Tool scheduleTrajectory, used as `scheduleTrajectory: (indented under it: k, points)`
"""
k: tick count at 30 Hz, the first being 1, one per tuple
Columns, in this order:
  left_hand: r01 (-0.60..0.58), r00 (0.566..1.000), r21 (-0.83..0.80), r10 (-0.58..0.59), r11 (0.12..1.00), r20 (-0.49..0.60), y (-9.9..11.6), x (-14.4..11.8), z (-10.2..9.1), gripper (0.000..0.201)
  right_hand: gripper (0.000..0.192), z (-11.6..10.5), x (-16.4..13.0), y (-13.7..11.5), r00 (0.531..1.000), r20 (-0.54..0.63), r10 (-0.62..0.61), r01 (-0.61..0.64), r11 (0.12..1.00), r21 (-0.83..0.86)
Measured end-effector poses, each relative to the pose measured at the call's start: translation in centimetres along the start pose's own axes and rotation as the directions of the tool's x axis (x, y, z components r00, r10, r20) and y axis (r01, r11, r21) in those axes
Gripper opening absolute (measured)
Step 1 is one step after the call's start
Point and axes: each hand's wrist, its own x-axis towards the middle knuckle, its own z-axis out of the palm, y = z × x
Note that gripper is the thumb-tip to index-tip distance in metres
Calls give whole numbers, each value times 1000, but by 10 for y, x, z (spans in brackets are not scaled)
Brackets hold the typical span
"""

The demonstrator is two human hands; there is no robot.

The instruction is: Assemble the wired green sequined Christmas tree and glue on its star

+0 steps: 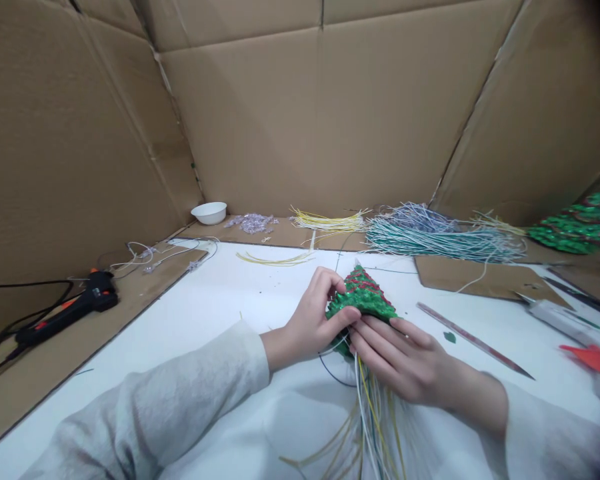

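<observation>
A small green tinsel Christmas tree (367, 297) with red trim and a pale tip lies tilted in front of me, its point away from me. My left hand (325, 303) grips its left side, thumb on the lower edge and fingers curled over the top. From the right, my right hand (405, 357) closes round the base, fingers pressed against the underside. Out of the base a bundle of white, yellow and green wires (373, 413) trails toward me. What the right fingertips pinch inside the base is hidden.
Along the back lie yellow wires (330, 220), green wires (440, 240), clear beads (253, 223) and a white bowl (209, 213). A black glue gun (70, 313) rests at left. At right are a pointed strip (475, 340), a blurred white glue gun (565, 320) and another tinsel tree (575, 223).
</observation>
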Motion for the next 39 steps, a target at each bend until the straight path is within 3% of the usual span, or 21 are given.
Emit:
scheduleTrajectory:
  k: [20, 39]
  points:
    - [59, 990, -76, -48, 995, 136, 4, 9, -3, 31, 25, 2, -1, 0, 999, 40, -6, 5, 1000, 21]
    - [7, 1000, -28, -7, 1000, 4, -1, 1, 1, 30, 20, 5, -2, -5, 999, 23, 45, -44, 999, -33]
